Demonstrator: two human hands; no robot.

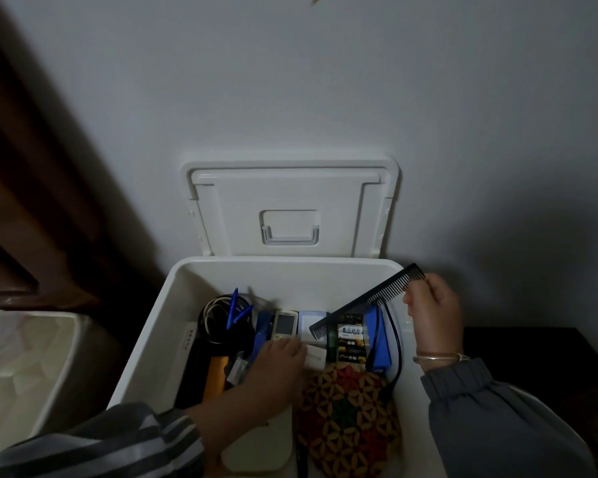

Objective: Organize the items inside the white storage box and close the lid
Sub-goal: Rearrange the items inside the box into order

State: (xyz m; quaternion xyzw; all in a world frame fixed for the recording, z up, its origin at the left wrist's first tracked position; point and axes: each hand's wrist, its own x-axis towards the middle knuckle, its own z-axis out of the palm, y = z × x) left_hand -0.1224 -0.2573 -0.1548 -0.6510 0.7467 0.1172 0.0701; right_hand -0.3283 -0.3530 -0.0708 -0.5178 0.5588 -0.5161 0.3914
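Note:
The white storage box (152,339) stands open, its lid (290,188) upright against the wall. My right hand (432,305) holds a black comb (363,301) slanted above the box's right side. My left hand (277,370) reaches into the box, fingers resting on a small white remote (284,324) and a white adapter (316,357). Inside lie coiled cables (218,319), blue pens (233,307), a battery pack (349,339), a blue box (378,339), an orange-handled tool (214,377) and a patterned floral pouch (353,419).
A pale bin (25,367) with a plastic liner stands at the left. Dark wooden furniture (32,167) rises behind it. A dark surface (532,357) lies to the right of the box. The grey wall is directly behind.

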